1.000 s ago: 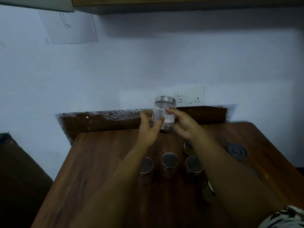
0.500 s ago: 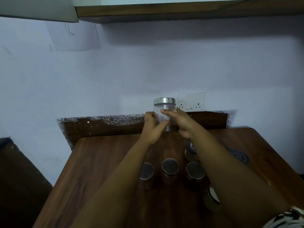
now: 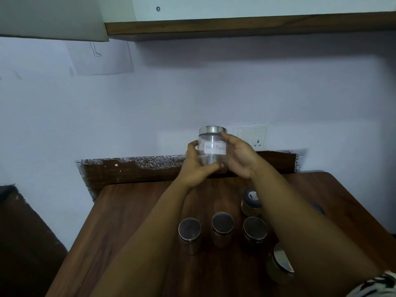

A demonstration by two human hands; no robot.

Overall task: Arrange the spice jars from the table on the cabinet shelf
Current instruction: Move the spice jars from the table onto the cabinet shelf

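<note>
A sheet of paper (image 3: 100, 57) with a faint line drawing is seen on the wall at the upper left; beside it, the wooden underside of the cabinet shelf (image 3: 246, 26) runs across the top; lower down, the left hand (image 3: 196, 166) is curled round the lower left side of a clear jar (image 3: 212, 150), and its grip is clamped on the glass; the jar is held upright in the air above the far edge of the brown wooden surface (image 3: 132, 211), in front of the wall; it is capped with a steel lid and carries a white handwritten label, which is only partly readable; the right hand (image 3: 239, 156) is wrapped round the jar's right side, its grip likewise clamped on it; a wall socket (image 3: 254, 136) is seen just behind that hand; on the surface below, three steel-lidded jars (image 3: 222, 224) are lined up in a row; a dark-lidded jar (image 3: 251, 201) is set behind the row's right end; another jar (image 3: 278, 264) is partly hidden by the right forearm.
</note>
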